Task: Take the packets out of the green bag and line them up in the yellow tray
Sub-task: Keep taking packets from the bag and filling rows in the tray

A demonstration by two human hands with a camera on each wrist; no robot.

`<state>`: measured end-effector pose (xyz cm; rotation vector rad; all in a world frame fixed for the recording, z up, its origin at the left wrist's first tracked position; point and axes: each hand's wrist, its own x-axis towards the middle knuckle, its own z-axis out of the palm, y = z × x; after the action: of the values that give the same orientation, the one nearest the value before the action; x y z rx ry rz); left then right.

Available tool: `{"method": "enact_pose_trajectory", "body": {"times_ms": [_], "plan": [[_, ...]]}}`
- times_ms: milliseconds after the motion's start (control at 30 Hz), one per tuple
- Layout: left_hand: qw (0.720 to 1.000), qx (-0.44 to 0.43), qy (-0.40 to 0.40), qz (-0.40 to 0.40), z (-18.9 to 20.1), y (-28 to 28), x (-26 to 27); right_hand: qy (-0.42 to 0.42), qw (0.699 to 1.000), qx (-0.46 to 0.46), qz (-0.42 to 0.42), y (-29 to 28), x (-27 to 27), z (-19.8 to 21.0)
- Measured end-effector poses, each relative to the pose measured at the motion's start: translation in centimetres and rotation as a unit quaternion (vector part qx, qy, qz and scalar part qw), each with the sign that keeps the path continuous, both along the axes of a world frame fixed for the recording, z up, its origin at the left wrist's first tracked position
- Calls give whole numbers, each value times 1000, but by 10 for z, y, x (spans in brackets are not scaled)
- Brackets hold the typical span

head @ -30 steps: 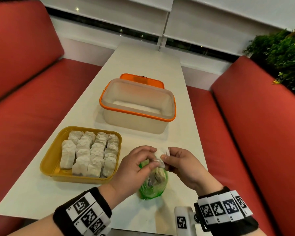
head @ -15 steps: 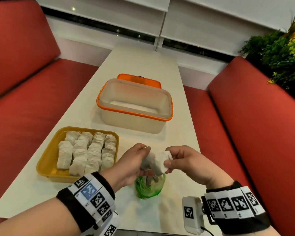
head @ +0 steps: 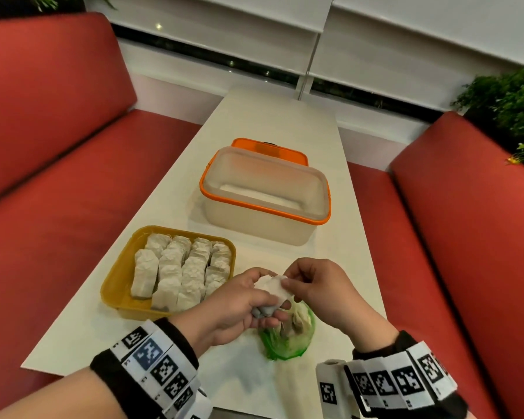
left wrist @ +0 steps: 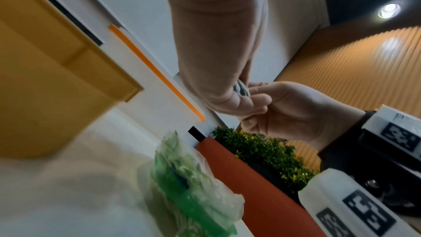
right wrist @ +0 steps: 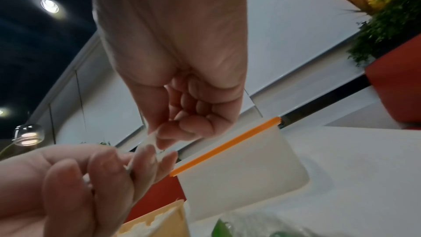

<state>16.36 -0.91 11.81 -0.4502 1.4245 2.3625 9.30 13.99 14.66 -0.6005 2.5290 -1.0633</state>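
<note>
A white packet (head: 272, 286) hangs above the green bag (head: 288, 337), held between both hands. My left hand (head: 248, 300) grips its lower end, with a small grey thing (head: 262, 311) tucked under the fingers. My right hand (head: 312, 285) pinches its upper right edge between thumb and forefinger. The green bag lies crumpled on the table near the front edge, with more packets inside. To the left stands the yellow tray (head: 115, 285), holding several packets (head: 182, 270) in rows. In the left wrist view the bag (left wrist: 193, 186) and the tray (left wrist: 56, 78) show blurred.
A clear tub with an orange rim (head: 266, 195) stands behind the hands, its orange lid (head: 270, 145) behind it. Red benches (head: 58, 207) flank the white table (head: 273, 116) on both sides. A green plant (head: 508, 101) grows at the far right.
The packet has come up out of the green bag. Both hands now hold it a little higher and to the left, toward the tray's corner.
</note>
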Motion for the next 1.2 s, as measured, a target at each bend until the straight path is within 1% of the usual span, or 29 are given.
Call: {"method": "enact_pose_trajectory", "body": {"times_ms": [100, 200, 300, 367, 467, 567, 633, 733, 900, 1033, 1200], "plan": [[1000, -15, -9, 26, 3, -17, 10, 27, 999, 21, 28, -23, 8, 3], [998, -24, -12, 54, 6, -40, 22, 59, 995, 34, 72, -51, 15, 15], [992, -12, -9, 129, 6, -70, 37, 91, 990, 37, 100, -79, 19, 29], [981, -16, -6, 193, 5, -92, 48, 114, 985, 41, 121, -101, 21, 36], [959, -55, 16, 278, 2, -122, 66, 149, 974, 58, 161, -138, 28, 40], [937, -76, 28, 340, 1, -148, 82, 151, 962, 81, 212, -178, 35, 31], [927, -76, 33, 365, 0, -160, 89, 144, 951, 125, 243, -202, 37, 18], [921, -63, 36, 384, -3, -175, 99, 138, 927, 197, 288, -232, 37, 0], [921, -55, 22, 384, -10, -186, 106, 119, 889, 293, 331, -256, 36, -24], [932, -72, 6, 356, -18, -187, 108, 123, 876, 333, 325, -263, 33, -36], [937, -89, -9, 338, -26, -184, 105, 142, 854, 384, 320, -268, 32, -34]]}}
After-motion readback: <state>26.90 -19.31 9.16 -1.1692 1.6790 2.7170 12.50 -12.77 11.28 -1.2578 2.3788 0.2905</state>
